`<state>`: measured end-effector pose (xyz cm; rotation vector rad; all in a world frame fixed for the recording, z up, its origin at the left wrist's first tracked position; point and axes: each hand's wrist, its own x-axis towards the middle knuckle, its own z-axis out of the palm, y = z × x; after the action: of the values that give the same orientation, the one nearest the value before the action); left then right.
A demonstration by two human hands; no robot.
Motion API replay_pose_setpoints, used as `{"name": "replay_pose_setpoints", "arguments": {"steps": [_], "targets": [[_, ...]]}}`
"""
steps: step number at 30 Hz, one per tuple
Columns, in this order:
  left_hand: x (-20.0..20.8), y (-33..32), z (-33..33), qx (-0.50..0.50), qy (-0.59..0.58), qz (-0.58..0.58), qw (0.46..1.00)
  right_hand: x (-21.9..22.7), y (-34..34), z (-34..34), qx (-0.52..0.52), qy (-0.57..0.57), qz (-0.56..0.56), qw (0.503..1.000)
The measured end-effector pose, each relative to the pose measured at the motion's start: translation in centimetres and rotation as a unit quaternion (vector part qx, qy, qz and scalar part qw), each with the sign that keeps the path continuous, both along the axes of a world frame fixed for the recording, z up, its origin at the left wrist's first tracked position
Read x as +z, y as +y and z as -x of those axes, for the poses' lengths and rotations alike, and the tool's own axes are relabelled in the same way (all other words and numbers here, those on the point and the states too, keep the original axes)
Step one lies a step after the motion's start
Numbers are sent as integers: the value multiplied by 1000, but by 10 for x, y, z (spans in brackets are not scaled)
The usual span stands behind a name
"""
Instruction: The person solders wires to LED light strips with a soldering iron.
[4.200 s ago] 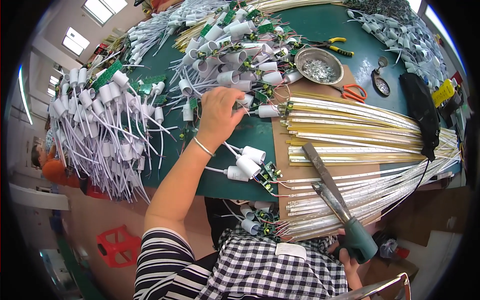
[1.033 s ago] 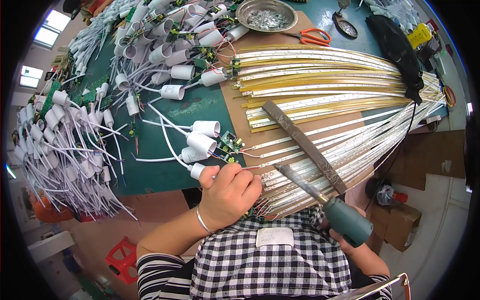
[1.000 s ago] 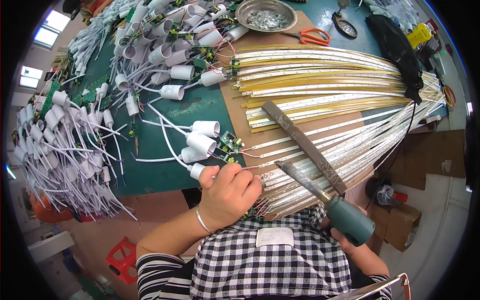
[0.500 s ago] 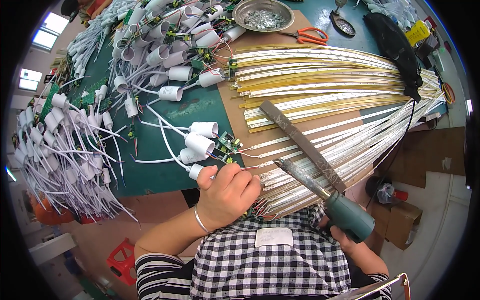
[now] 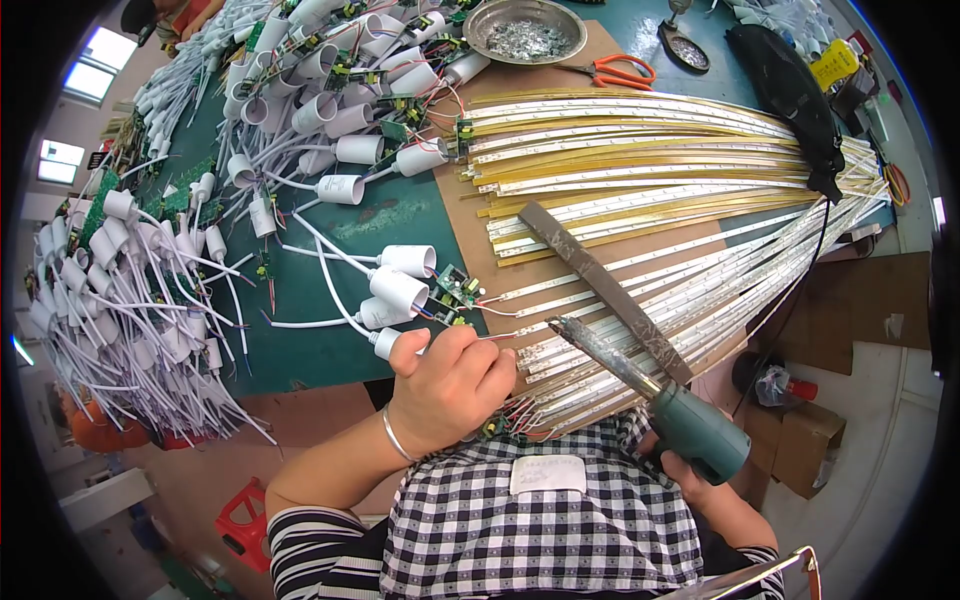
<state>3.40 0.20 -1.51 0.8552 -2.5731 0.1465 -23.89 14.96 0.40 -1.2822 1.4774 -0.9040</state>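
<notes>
Left hand (image 5: 450,385): curling its fingers at the near edge of the green worktop (image 5: 300,350), touching a white lamp cap (image 5: 386,345); whether it is gripping the cap cannot be told, the fingertips being hidden. Right hand (image 5: 685,475): gripping, largely out of sight, a green-handled soldering iron (image 5: 692,425), its metal tip pointing over the light strips (image 5: 640,155). Circuit board (image 5: 457,285): lying beyond the left hand, beside further caps (image 5: 398,287). Light strips: resting partly on brown board (image 5: 455,210), converging toward the right edge. Metal bar (image 5: 600,285): slanting across them. Cap bundle (image 5: 150,300): spilling over the near left corner. Metal bowl (image 5: 490,50): standing toward the far edge, holding silvery bits. Orange-handled scissors (image 5: 628,70): lying just beside the bowl.
</notes>
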Motion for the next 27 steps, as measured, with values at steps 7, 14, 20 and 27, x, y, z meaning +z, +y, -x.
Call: {"name": "replay_pose_setpoints", "arguments": {"steps": [7,14,20,27], "targets": [[-2,2,-2,-4,38,9,999,1,0,1,-1,-10,-13,1000],[3,-1,4,2,31,-23,999,-10,12,6,-49,-147,-50,987],[9,-4,8,3,12,-82,997,-12,12,9,-36,-159,-55,985],[3,-11,9,31,22,-49,998,-10,11,8,-34,-153,-55,986]]}}
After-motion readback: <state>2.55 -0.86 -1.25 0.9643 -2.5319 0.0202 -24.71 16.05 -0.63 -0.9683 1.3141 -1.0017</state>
